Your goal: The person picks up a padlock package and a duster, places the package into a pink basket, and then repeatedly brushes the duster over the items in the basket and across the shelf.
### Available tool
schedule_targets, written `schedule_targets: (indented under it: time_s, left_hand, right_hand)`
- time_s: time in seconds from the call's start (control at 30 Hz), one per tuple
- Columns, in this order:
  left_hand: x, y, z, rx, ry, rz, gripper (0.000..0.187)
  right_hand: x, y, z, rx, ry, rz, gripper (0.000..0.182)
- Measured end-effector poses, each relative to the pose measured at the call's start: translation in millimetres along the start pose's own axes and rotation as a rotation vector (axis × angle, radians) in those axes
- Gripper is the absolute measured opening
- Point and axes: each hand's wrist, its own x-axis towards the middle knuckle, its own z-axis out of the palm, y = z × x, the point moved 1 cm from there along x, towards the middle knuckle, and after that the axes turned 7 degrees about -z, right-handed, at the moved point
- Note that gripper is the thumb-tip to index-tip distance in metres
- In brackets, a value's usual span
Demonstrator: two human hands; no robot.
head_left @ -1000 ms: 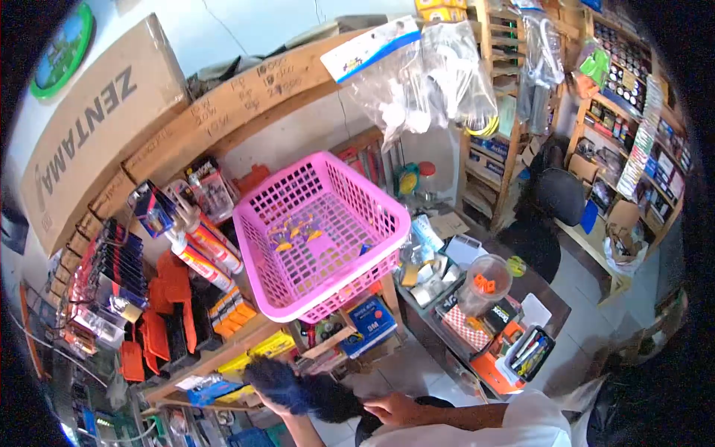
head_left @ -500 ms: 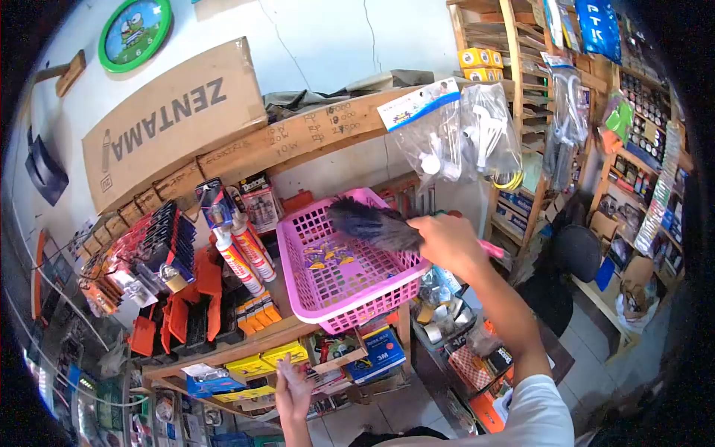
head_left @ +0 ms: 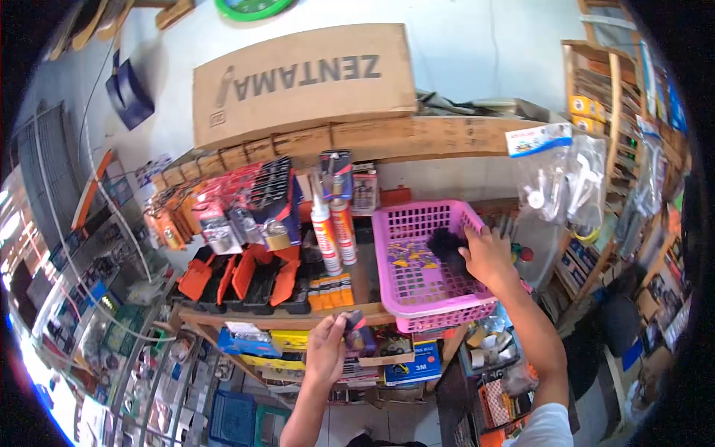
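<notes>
My right hand [head_left: 491, 261] is closed around the black feather duster [head_left: 447, 248], whose fluffy head dips into the right side of a pink plastic basket [head_left: 439, 307]. Its handle is mostly hidden by the hand. Several small purple-and-yellow packets [head_left: 408, 255] lie on the basket's bottom. Lower down, in front of the shelf edge, my left hand [head_left: 326, 350] pinches a small dark package [head_left: 360, 335] with a reddish corner; its contents are too blurred to name.
Left of the basket stand sealant tubes [head_left: 325, 235], small orange boxes [head_left: 331, 292] and black-and-orange bins [head_left: 257, 279]. Carded tools [head_left: 253, 201] hang behind them. Bagged white fittings [head_left: 547, 182] hang at the right. A cardboard box [head_left: 305, 89] leans on the wall above.
The view has swung left. My right hand has lowered the feather duster further into the basket. My left hand has risen to the shelf edge and now pinches a small package.
</notes>
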Motion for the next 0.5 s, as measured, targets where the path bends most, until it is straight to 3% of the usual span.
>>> schedule_targets:
  time_s: [0.03,0.1,0.17,0.2,0.23,0.3,0.37,0.4,0.43,0.47,0.5]
  left_hand:
    - [5,10,6,-0.007,0.021,0.002,0.019]
    - [16,32,18,0.397,0.026,0.227,0.018]
    - [22,51,33,0.387,-0.005,0.323,0.018]
    - [24,60,42,0.379,-0.046,0.425,0.018]
    - [24,69,50,0.378,-0.049,0.42,0.018]
    - [20,88,66,0.354,-0.12,0.615,0.018]
    - [20,102,75,0.321,-0.157,0.614,0.019]
    - [22,107,76,0.29,-0.187,0.616,0.021]
    - [27,108,72,0.391,-0.189,0.731,0.032]
    - [27,110,72,0.388,-0.191,0.735,0.032]
    - [27,111,73,0.42,-0.146,0.757,0.04]
  right_hand:
    - [2,-15,-19,0.135,0.16,-0.05,0.038]
    - [6,-48,-54,0.801,0.042,-0.141,0.038]
    - [0,-81,-68,1.097,-0.049,-0.372,0.037]
    - [-3,-99,-81,1.287,-0.183,-0.339,0.034]
    - [0,-108,-81,1.241,-0.196,-0.42,0.031]
    - [9,-121,-82,1.192,-0.208,-0.494,0.029]
    - [23,-128,-89,1.279,0.066,-0.624,0.024]
    - [31,-130,-89,1.272,0.063,-0.625,0.024]
    - [40,-132,-87,1.468,-0.027,-0.505,0.024]
    - [50,-132,-87,1.658,-0.117,-0.375,0.024]
    - [59,-131,-92,1.646,-0.095,-0.399,0.025]
